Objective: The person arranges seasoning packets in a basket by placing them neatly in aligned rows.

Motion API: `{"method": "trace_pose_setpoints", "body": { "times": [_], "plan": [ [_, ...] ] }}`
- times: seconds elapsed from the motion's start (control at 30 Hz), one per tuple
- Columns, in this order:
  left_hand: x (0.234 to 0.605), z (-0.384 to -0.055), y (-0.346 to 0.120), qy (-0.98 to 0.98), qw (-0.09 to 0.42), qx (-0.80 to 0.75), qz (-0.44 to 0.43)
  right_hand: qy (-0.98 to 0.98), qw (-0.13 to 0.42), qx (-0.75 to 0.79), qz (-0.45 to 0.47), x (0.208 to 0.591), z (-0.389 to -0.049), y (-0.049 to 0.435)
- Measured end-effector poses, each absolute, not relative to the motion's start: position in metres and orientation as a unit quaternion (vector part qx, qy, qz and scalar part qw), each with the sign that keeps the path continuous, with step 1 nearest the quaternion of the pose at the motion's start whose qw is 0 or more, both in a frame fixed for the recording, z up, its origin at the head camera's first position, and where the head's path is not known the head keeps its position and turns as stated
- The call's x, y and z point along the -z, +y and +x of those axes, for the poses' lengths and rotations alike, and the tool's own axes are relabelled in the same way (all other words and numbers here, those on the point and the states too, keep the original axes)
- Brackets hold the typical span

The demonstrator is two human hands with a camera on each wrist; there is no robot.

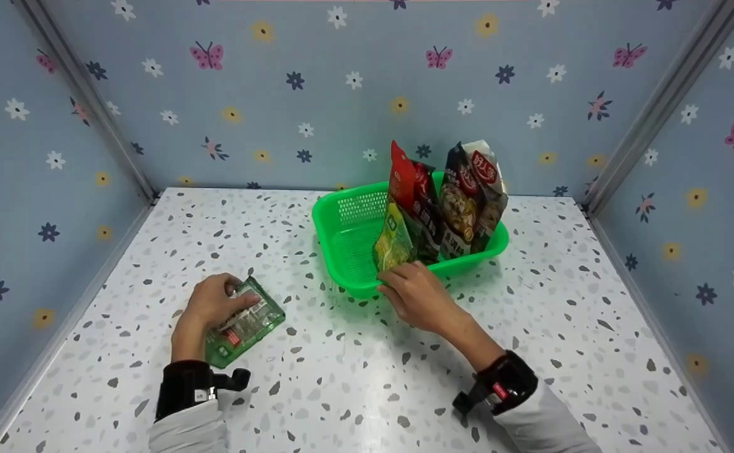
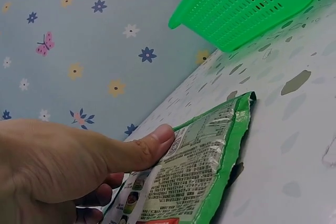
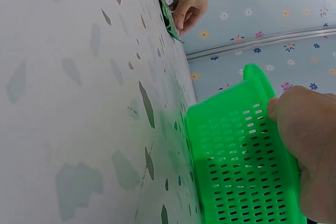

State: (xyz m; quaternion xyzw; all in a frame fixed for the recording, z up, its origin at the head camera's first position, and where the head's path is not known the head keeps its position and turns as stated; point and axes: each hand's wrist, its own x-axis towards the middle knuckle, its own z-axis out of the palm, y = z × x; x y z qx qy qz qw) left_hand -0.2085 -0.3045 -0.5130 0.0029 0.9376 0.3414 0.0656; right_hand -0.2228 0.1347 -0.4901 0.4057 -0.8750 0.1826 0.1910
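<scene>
A flat green seasoning packet (image 1: 258,321) with a printed panel is gripped in my left hand (image 1: 211,307), the thumb lying across its printed face. In the left wrist view the packet (image 2: 194,161) tilts close over the tabletop. My right hand (image 1: 420,299) grips the front rim of the green plastic basket (image 1: 348,258), its thumb on the outer side in the right wrist view; its other fingers are mostly hidden there. Just behind those fingers, a yellow-green packet (image 1: 395,242) leans inside the basket.
A red packet (image 1: 402,176) and dark food pouches (image 1: 461,204) stand upright in the basket's right part. The speckled white table (image 1: 316,390) meets patterned panels (image 1: 354,119) at the back and both sides.
</scene>
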Motion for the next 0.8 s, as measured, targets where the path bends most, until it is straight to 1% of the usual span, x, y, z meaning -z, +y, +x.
{"method": "trace_pose_setpoints", "body": {
  "times": [0.37,0.6,0.8],
  "plan": [
    [0.507,-0.209,-0.3,0.919,0.077,-0.385,0.01,-0.871,0.187,-0.195,0.41,0.49,-0.223,0.134],
    [0.498,-0.212,-0.294,0.915,0.047,-0.4,0.031,-0.874,0.182,-0.188,0.41,0.488,-0.223,0.134],
    [0.476,-0.208,-0.281,0.905,0.016,-0.423,0.049,-0.875,0.179,-0.185,0.41,0.485,-0.222,0.135]
  ]
}}
